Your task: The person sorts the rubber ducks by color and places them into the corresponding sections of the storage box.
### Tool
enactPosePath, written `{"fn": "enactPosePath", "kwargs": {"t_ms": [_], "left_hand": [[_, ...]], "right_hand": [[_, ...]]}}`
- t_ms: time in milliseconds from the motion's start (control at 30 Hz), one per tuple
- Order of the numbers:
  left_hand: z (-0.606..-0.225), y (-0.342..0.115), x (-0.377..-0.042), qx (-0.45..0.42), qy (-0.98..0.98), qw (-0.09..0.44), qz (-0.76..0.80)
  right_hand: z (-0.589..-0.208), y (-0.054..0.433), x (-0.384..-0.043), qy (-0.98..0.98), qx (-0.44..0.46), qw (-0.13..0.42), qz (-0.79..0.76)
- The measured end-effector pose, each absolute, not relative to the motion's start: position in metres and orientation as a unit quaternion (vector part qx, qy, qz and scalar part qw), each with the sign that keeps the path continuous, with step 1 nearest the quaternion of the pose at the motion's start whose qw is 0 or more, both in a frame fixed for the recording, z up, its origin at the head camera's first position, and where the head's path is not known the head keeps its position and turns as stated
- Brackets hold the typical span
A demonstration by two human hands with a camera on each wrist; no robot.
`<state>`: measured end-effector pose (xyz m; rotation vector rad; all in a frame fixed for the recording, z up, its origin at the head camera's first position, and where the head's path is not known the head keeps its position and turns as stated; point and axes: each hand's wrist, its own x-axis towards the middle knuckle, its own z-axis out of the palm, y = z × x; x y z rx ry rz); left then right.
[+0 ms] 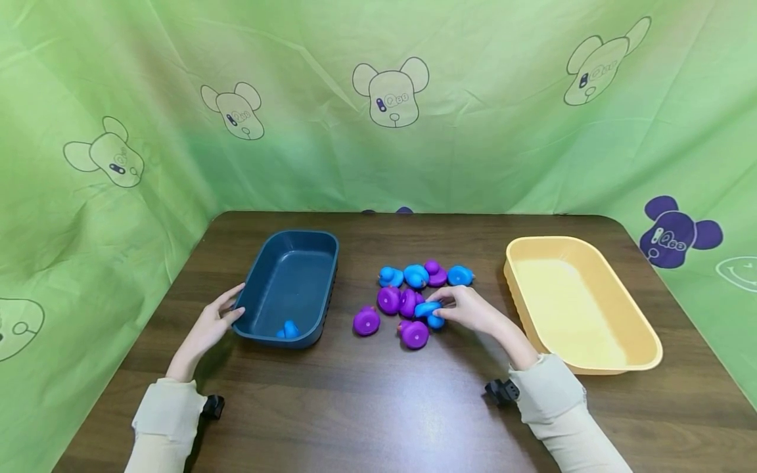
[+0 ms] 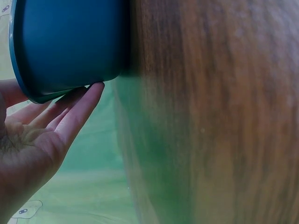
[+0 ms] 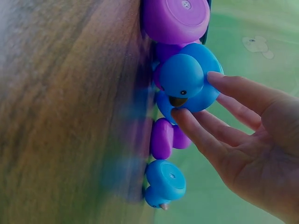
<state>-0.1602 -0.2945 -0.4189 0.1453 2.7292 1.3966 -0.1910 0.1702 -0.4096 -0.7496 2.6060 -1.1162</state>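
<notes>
My right hand [image 1: 467,309] pinches a blue rubber duck [image 3: 182,77] between thumb and fingers, over the cluster of ducks. In the right wrist view its head and beak face the camera. Purple ducks [image 1: 414,334] lie close around it, several tipped with their flat bases showing. My left hand [image 1: 209,323] holds the near left side of a dark blue tub [image 1: 322,309], thumb at the rim and fingers along the outer wall in the left wrist view. Inside that tub a small blue duck [image 1: 288,330] lies near the front end.
A yellow tub [image 1: 582,302] stands on the right of the brown wooden table [image 1: 355,407]. More blue ducks [image 1: 460,275] and purple ones form a row behind the right hand. One purple duck [image 1: 367,321] sits apart to the left. Green cloth [image 1: 319,157] hangs behind the table.
</notes>
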Motion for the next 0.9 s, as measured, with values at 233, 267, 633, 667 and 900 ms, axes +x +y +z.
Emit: {"fn": "enactPosePath", "kwargs": {"t_ms": [233, 267, 633, 667, 900], "left_hand": [[-0.418, -0.295, -0.161, 0.047, 0.890, 0.040, 0.452], [-0.418, -0.295, -0.161, 0.047, 0.889, 0.040, 0.453], [-0.418, -0.294, -0.160, 0.054, 0.891, 0.035, 0.449], [-0.418, -0.295, -0.160, 0.055, 0.891, 0.034, 0.449], [-0.421, -0.296, -0.160, 0.063, 0.892, 0.027, 0.446]], "right_hand": [[-0.405, 0.170, -0.190, 0.880, -0.260, 0.097, -0.385], [-0.405, 0.170, -0.190, 0.880, -0.262, 0.095, -0.385], [-0.398, 0.167, -0.188, 0.873, -0.275, 0.077, -0.395], [-0.397, 0.166, -0.188, 0.872, -0.275, 0.077, -0.396], [-0.391, 0.158, -0.187, 0.874, -0.273, 0.074, -0.395]]}}
